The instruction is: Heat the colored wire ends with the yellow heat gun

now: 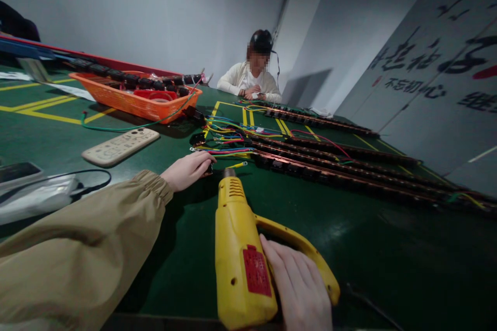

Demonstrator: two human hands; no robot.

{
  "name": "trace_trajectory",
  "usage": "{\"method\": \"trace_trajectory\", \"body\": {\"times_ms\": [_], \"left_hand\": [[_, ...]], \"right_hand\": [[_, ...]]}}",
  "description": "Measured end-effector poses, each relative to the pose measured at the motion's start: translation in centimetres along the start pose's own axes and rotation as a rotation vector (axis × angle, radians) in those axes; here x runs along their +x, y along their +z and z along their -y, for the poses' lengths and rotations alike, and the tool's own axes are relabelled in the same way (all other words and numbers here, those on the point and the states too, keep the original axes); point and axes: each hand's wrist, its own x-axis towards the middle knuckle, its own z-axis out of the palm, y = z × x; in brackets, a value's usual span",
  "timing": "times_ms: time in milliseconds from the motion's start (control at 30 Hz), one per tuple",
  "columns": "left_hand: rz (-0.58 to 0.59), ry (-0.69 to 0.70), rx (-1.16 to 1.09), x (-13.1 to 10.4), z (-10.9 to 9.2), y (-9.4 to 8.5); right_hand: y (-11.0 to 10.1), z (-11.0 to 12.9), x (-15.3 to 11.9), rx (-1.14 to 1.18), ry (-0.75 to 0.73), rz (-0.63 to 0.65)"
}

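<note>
Head view, wire ends: the work looks under way rather than finished; coloured wires [233,151] run out from the left ends of the long copper-toned bars [310,169], and at least one yellow terminal [237,165] is visible among them.
Done: wires are gathered at the bars; whether any end has been heated cannot be told.
Left: the wire ends in front of the nozzle seem the part being worked on; how many others need the same cannot be counted.
Yellow heat gun: the heat gun [235,238] is in front of the person, its nozzle pointing away, just beside the yellow terminal; contact between them is unclear.
Right hand: the right hand [301,289] is curled round the gun's looped handle, fingers close together.
Left hand: the left hand [190,169] is palm down at the wire ends, left of the nozzle, fingers together; what it pinches, if anything, cannot be told.
Green table: the table [310,248] also carries a phone [121,147] and an orange basket [135,106] beyond the left hand.
</note>
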Motion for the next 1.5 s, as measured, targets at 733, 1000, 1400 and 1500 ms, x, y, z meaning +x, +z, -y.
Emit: {"method": "trace_trajectory", "body": {"times_ms": [733,1000,1400,1500], "left_hand": [[0.065,-0.126,0.090,-0.6,-0.7,-0.8],[0.050,-0.131,0.075,-0.5,-0.5,-0.4],[0.037,-0.157,-0.025,-0.3,-1.1,-0.3],[0.029,-0.150,-0.034,-0.3,-1.0,-0.3]], "right_hand": [[-1.9,-3.7,1.0,0.013,-0.067,0.163],[-1.6,-4.1,0.8,-0.108,-0.077,0.086],[-0.9,-2.8,-0.1,-0.062,-0.020,-0.024],[-0.2,-1.8,-0.6,-0.011,0.020,-0.066]]}}
